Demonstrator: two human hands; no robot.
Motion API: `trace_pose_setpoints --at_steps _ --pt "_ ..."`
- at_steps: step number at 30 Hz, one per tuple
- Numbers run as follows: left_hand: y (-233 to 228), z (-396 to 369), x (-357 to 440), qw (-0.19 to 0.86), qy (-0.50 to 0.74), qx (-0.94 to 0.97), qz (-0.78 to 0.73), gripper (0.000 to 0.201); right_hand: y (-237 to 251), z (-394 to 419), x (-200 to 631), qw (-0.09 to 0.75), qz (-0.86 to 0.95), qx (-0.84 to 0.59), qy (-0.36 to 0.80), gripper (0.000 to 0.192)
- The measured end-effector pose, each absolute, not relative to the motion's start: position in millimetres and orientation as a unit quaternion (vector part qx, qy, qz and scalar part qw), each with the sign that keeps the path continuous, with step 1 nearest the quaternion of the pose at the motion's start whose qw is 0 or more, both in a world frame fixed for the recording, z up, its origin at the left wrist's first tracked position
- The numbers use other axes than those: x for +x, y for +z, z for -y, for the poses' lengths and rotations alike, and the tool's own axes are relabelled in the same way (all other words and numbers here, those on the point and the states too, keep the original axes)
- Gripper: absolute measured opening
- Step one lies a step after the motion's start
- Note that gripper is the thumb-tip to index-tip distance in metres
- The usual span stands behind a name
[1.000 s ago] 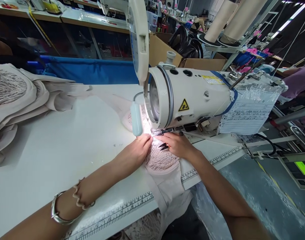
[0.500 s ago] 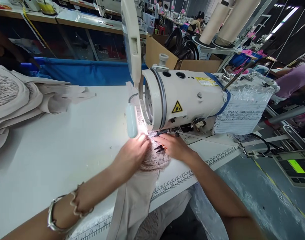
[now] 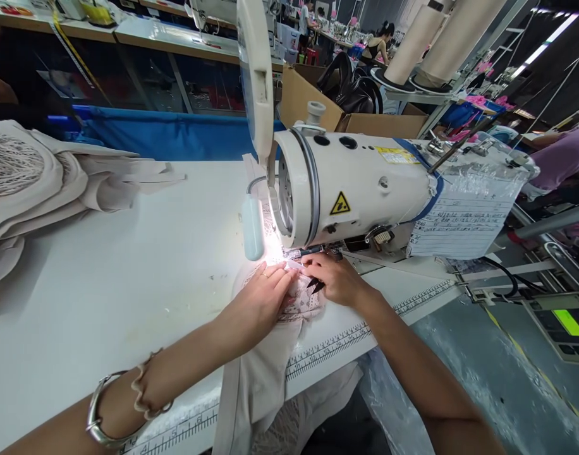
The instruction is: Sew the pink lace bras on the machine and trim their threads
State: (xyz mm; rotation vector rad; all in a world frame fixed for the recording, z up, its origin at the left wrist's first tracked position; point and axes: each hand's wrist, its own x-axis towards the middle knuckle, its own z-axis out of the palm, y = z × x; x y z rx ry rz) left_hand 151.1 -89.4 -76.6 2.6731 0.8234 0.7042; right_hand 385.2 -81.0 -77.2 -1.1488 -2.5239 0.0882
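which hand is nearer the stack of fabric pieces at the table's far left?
Left. The left hand lies on the lace piece, on the side toward the fabric stack; the right hand is beyond it, below the sewing machine.

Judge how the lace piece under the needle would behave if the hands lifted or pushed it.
Likely floppy: the lace piece runs into plain fabric that hangs limp over the table edge. Probably light and apt to bunch when pushed; the left hand presses it flat. Its open mesh could snag on the snips by the right hand.
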Motion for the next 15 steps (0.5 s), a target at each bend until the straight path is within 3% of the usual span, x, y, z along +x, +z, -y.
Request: trace_pose_setpoints --at_steps 8,15 --pt "-78.8 86.5 151.2 0.122 0.227 0.93 -0.262 0.034 -81.7 76.3 386.7 0.225 0.914 -0.338 0.007 0.031" --pt "-80.2 62.9 138.1 0.187 0.204 0.93 -0.242 0.038 -85.1 75.4 386.9 0.245 0.912 -0.328 0.001 0.032"
